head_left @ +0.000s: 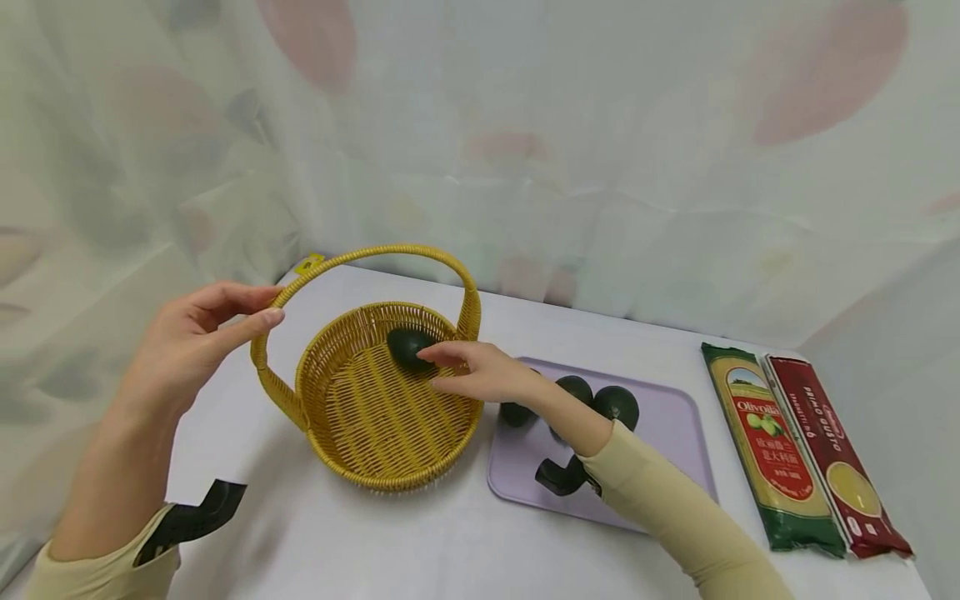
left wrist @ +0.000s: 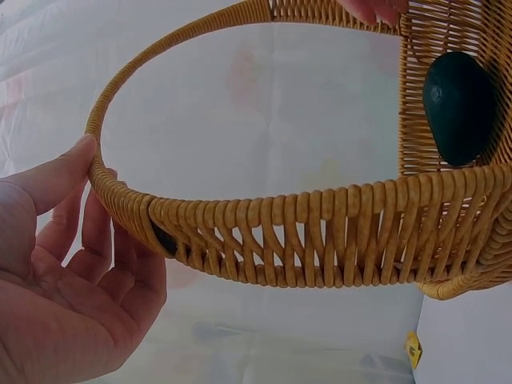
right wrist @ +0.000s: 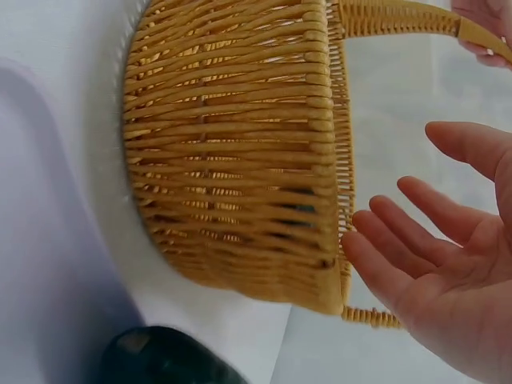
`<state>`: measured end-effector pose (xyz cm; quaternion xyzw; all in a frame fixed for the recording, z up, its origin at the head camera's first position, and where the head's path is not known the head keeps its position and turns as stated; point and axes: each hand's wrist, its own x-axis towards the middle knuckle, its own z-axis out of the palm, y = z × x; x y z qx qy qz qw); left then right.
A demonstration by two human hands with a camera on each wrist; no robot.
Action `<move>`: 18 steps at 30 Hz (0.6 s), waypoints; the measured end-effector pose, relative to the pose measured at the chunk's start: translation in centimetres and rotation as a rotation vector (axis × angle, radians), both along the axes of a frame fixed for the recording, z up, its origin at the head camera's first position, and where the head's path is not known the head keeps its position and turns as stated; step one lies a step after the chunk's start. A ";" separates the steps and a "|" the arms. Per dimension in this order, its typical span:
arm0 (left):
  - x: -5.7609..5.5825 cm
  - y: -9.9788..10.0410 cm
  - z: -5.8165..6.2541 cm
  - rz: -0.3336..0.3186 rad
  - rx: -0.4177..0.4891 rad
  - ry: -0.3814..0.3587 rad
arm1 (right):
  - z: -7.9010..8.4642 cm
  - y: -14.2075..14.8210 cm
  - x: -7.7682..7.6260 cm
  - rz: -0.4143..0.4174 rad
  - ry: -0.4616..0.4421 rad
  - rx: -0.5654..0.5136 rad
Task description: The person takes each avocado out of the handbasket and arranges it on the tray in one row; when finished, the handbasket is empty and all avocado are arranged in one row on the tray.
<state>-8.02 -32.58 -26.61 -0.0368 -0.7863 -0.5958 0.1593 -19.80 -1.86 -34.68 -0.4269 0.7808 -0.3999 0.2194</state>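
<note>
A yellow wicker basket point(head_left: 390, 479) with a tall arched handle stands on the white table. One dark green avocado point(head_left: 408, 348) lies inside it, against the far wall; the left wrist view shows the same avocado point(left wrist: 460, 108). My left hand point(head_left: 198, 333) pinches the left side of the basket's handle point(left wrist: 120, 200) between thumb and fingers. Over the basket's right rim hovers my right hand point(head_left: 480, 372), its fingers spread and holding nothing, as the right wrist view of the hand point(right wrist: 448, 248) shows. Several more avocados point(head_left: 617, 406) sit on a lilac tray point(head_left: 675, 433), partly hidden by my right forearm.
To the tray's right lie two pasta packs, one green and gold point(head_left: 772, 450), one dark red point(head_left: 836, 458). A pale patterned curtain point(head_left: 600, 208) hangs behind the table. A small yellow object point(head_left: 309, 264) is at the table's far left corner.
</note>
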 end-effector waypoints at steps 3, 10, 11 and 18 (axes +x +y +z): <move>0.0 0.0 0.0 -0.007 0.014 0.002 | 0.0 -1.2 -0.5 0.012 0.059 0.058; 0.0 -0.1 0.0 -0.004 0.003 -0.003 | 0.8 -4.0 -1.8 0.012 0.100 0.181; 0.0 -0.1 0.0 0.000 -0.003 -0.008 | 0.9 -4.4 -2.0 0.014 0.103 0.203; 0.0 0.0 0.1 0.010 -0.025 -0.023 | 1.2 -6.6 -3.4 0.027 0.058 0.338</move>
